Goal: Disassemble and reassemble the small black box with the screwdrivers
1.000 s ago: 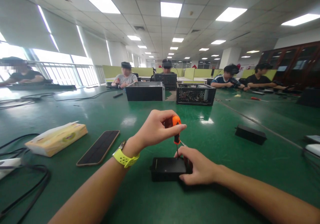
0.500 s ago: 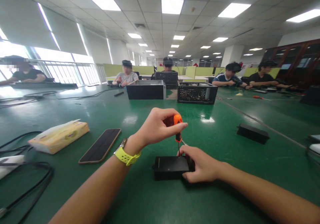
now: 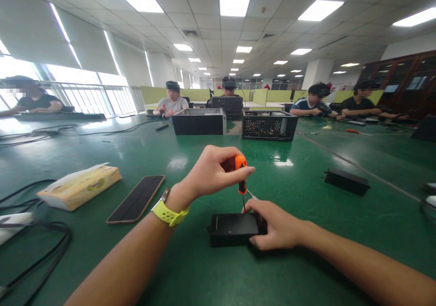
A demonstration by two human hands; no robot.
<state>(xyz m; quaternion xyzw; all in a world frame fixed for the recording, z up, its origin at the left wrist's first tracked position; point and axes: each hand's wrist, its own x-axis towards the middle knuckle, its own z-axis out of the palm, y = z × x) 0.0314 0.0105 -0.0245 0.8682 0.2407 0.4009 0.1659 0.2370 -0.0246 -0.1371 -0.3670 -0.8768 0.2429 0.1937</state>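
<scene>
We've room to pass between right hand (image 3: 277, 226) and right box (image 3: 347, 181); phone (image 3: 136, 200), pack (image 3: 80, 188) and cables (image 3: 56, 226) obstruct left, cases (image 3: 199, 123) far.

No words, numbers or brand names can be read. The yellow tissue pack (image 3: 80, 190) on the green tabletop (image 3: 190, 269) bears printing and a round motif on its side, too blurred to make out.

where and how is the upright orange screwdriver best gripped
Probably by the thick handle, coming from above and the left, as the left hand does. The screwdriver stands nearly upright, handle uppermost; its thin shaft reaches down to the black box close beside the right hand, so a lower grip looks cramped.
</scene>
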